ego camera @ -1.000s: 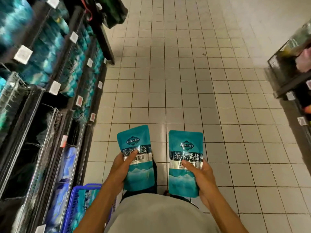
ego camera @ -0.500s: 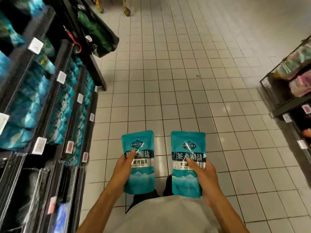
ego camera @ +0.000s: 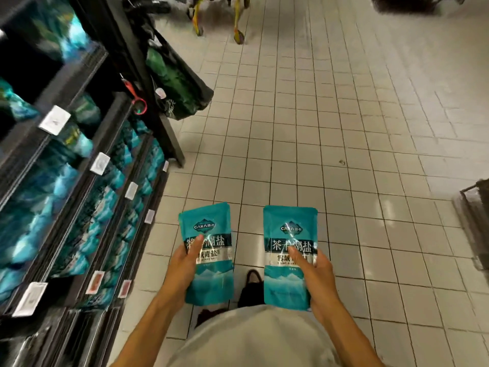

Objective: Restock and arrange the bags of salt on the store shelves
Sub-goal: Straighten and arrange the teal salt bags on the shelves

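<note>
You hold one teal bag of salt in each hand, both upright and face up above the tiled floor, just ahead of your waist. Your left hand grips the left bag along its left edge, thumb laid across the printed front and the other fingers curled behind it, out of sight. Your right hand holds the right bag from its right edge the same way, thumb pressing the label and the rest of the fingers wrapped round the back. The two bags sit side by side, apart, with a dark shoe showing between them.

Neither bag is on a shelf yet, so these two are left to place. To your left, the shelves already carry rows of similar teal bags behind white price tags, which suggests much of the stock is in; the blur hides any gaps or crooked bags. Beyond the shelf end hangs a dark green bag, and farther up the aisle stand yellow trolley legs.
</note>
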